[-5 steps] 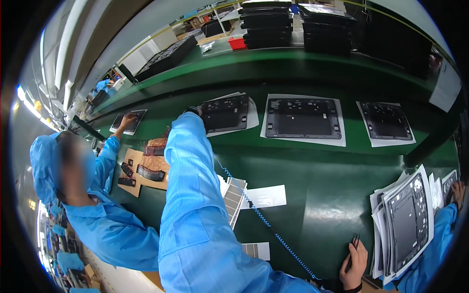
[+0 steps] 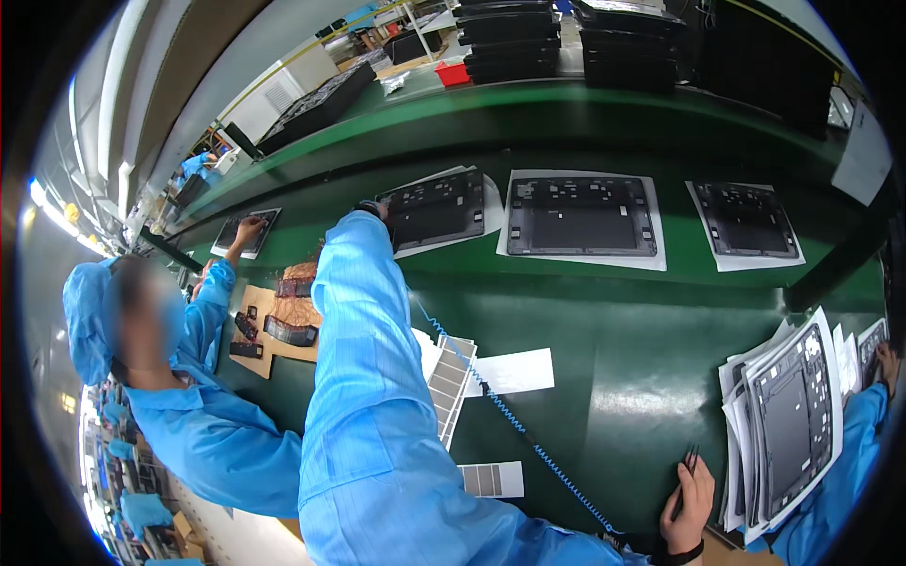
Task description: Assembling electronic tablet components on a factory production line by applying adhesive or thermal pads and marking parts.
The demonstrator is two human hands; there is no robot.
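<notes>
My left arm stretches far forward in a blue sleeve. At its end, my left hand [image 2: 371,208] is at the left edge of a flat black device panel [image 2: 436,212] lying on a white sheet; sleeve and shadow hide most of the fingers. Near the front edge of the green table, my right hand [image 2: 692,505] is closed around a pair of dark tweezers [image 2: 694,459], tips pointing up and away. A dark band circles that wrist. Two more panels, a wide one [image 2: 580,217] and a smaller one [image 2: 744,221], lie on white sheets to the right.
A blue coiled cord [image 2: 528,441] crosses the table beside label sheets [image 2: 448,389] and a white paper [image 2: 514,371]. A leaning stack of panels and sheets [image 2: 791,424] stands right. Cardboard [image 2: 267,361] with dark parts lies left, near a co-worker [image 2: 203,424]. Another person's hand [image 2: 887,368] shows far right.
The whole view has shifted slightly. My left hand stays at the panel's left edge, and my right hand keeps the tweezers near the table's front edge.
</notes>
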